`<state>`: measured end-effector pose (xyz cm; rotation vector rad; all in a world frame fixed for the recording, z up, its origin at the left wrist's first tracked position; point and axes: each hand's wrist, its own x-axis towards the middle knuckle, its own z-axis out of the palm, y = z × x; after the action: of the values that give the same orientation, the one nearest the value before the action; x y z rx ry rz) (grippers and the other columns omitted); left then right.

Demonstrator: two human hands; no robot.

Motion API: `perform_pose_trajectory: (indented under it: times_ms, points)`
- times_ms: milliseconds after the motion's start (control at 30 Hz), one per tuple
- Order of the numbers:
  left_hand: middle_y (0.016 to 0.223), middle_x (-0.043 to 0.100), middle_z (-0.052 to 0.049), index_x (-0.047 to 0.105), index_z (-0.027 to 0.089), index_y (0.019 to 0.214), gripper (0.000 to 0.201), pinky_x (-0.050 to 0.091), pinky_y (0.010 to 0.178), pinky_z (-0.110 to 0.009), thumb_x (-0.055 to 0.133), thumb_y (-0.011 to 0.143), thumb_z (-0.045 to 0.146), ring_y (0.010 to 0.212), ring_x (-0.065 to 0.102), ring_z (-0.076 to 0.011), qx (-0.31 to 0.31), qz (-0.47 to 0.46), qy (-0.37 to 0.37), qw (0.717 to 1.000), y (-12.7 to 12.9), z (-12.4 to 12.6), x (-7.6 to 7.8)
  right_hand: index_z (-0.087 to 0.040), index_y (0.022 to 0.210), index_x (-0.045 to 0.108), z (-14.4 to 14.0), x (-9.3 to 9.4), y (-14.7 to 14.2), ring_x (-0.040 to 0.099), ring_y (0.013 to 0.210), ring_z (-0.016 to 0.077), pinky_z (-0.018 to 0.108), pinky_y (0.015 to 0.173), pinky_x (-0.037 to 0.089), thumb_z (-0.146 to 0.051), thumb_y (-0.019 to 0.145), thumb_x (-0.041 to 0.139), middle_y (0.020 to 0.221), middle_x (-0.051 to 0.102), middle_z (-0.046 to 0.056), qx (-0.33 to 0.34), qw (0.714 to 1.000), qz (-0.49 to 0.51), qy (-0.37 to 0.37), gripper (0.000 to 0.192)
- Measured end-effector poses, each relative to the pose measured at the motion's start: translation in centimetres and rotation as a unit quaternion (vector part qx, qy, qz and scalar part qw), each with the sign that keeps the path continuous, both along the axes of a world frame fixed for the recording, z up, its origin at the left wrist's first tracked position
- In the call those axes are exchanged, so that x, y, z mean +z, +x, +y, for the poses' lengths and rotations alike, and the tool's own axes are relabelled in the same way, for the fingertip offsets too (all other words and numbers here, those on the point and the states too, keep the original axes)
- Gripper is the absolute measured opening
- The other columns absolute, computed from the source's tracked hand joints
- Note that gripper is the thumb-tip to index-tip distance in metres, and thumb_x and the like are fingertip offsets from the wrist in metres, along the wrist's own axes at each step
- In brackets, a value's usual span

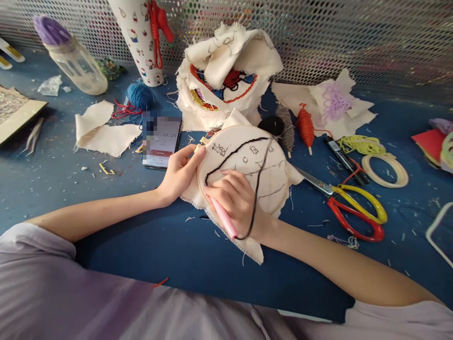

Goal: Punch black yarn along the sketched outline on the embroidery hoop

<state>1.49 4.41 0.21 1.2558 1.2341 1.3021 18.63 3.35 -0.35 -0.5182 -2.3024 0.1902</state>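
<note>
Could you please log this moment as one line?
left hand: steadies hoop | right hand: pink punch needle on cloth | scissors: right

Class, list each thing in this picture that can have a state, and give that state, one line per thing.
embroidery hoop: cloth stretched in it, partly stitched
left hand: gripping the hoop's rim
right hand: closed on the pink punch needle
scissors: shut, lying flat
phone: screen lit
bottle: lying on its side

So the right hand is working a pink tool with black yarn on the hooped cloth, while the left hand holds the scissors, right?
Not quite. In the head view the left hand grips the rim of the embroidery hoop, not the scissors, which lie untouched on the table to the right. The right hand does hold the pink tool with black yarn.
</note>
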Motion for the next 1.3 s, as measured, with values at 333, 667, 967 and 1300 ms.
perform_pose_trajectory:
  times_ms: [333,667,967,1300]
  points:
    - [0.072,0.052,0.003,0.054,0.018,0.086,0.030,0.041,0.052,-0.019,0.077,0.072,0.030,0.063,0.048,-0.0092,-0.047,0.024,-0.017,0.998,0.0,-0.5,0.3,-0.022,0.097,0.057,0.6,1.1,0.6,0.062,0.086,0.0171,0.036,0.079,0.052,-0.016,0.090,0.054,0.089,0.062,0.003,0.002,0.955,0.115,-0.274,0.010]
    - [0.072,0.051,0.004,0.048,0.018,0.084,0.032,0.041,0.051,-0.019,0.075,0.069,0.025,0.062,0.047,-0.0091,-0.064,0.029,-0.025,0.997,0.0,-0.5,0.2,-0.024,0.085,0.054,0.6,1.0,0.7,0.061,0.080,0.0170,0.036,0.074,0.052,-0.022,0.090,0.057,0.078,0.057,0.000,-0.042,0.927,0.201,-0.313,0.006]
    - [0.072,0.051,0.004,0.049,0.018,0.082,0.030,0.040,0.052,-0.019,0.075,0.069,0.023,0.062,0.048,-0.0088,-0.070,0.026,-0.028,0.997,-0.1,-0.4,0.4,-0.024,0.082,0.051,0.8,0.7,0.9,0.060,0.078,0.0164,0.037,0.076,0.050,-0.020,0.089,0.056,0.076,0.052,-0.001,-0.046,0.917,0.221,-0.329,0.009]
    - [0.073,0.050,0.003,0.051,0.018,0.085,0.024,0.039,0.054,-0.021,0.071,0.075,0.026,0.064,0.046,-0.0097,-0.079,0.030,-0.012,0.996,-0.2,-0.5,0.4,-0.024,0.087,0.051,0.4,0.9,0.2,0.058,0.076,0.0171,0.038,0.076,0.047,-0.016,0.089,0.058,0.079,0.062,0.001,-0.030,0.985,0.048,-0.160,0.011]
